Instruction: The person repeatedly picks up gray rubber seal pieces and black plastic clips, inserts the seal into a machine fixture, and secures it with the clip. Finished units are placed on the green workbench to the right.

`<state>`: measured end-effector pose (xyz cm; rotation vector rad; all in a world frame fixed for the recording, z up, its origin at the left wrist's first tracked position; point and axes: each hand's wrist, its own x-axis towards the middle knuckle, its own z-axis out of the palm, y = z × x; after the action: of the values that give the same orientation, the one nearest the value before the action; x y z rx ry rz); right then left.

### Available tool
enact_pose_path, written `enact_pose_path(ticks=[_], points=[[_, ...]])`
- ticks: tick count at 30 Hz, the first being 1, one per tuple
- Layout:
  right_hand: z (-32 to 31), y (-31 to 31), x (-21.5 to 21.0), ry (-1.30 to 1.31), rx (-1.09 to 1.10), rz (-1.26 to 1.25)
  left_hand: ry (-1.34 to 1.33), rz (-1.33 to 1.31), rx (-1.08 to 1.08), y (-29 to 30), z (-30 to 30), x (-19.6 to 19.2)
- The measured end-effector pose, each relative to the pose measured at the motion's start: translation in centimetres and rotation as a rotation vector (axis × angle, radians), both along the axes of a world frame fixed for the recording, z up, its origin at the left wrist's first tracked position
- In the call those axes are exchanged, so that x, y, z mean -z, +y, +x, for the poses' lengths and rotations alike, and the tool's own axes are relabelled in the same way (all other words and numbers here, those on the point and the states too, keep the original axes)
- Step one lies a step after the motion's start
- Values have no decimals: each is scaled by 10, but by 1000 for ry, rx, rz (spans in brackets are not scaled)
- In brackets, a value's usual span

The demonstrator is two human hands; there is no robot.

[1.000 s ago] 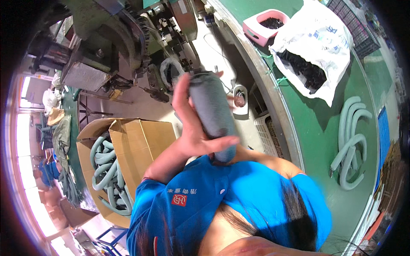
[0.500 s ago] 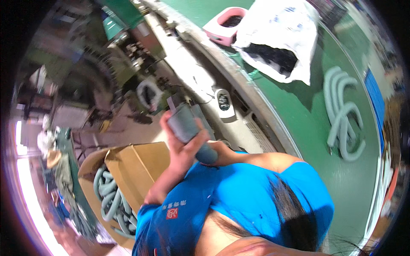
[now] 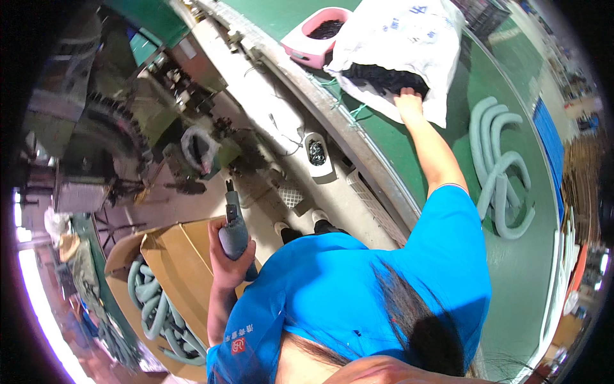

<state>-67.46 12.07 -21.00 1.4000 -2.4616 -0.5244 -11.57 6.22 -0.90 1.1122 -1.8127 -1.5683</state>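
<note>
My left hand (image 3: 231, 259) is closed around a grey foam tube (image 3: 234, 238). A black piece with a forked tip (image 3: 231, 195) sticks out of the tube's upper end. My right arm stretches across the green table to a white sack (image 3: 409, 38) lying with its mouth toward me. At that mouth, the bent fingers of my right hand (image 3: 410, 104) press into the black contents (image 3: 377, 78). The fingertips are partly hidden, so what they grip does not show. Beyond the sack's left side stands a pink container (image 3: 306, 49) with small black pieces inside.
Several bent grey foam tubes (image 3: 495, 173) lie on the green table (image 3: 441, 221) to the right. An open cardboard box (image 3: 185, 256) full of similar tubes stands at my left. Below the table's metal edge, a white container (image 3: 325, 168) holds dark pieces. Machinery occupies the far left.
My hands were together at the grey foam tube in front of me. My left hand has moved left and down with it, while my right hand has left it and reached to the sack.
</note>
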Motion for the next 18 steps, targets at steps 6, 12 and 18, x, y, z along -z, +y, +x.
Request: enact_pose_path(ticks=[6,12,18], points=[[-7,-1,-2,-75,-360,-76,-66,56,77,-4,15,-8],[174,-45,-121,-1383,-253,-852,-82,-107,266,-6,10,-11],[305,-19,-202,-1992,-537,-520,-15,-34,309,-16,15,-15]])
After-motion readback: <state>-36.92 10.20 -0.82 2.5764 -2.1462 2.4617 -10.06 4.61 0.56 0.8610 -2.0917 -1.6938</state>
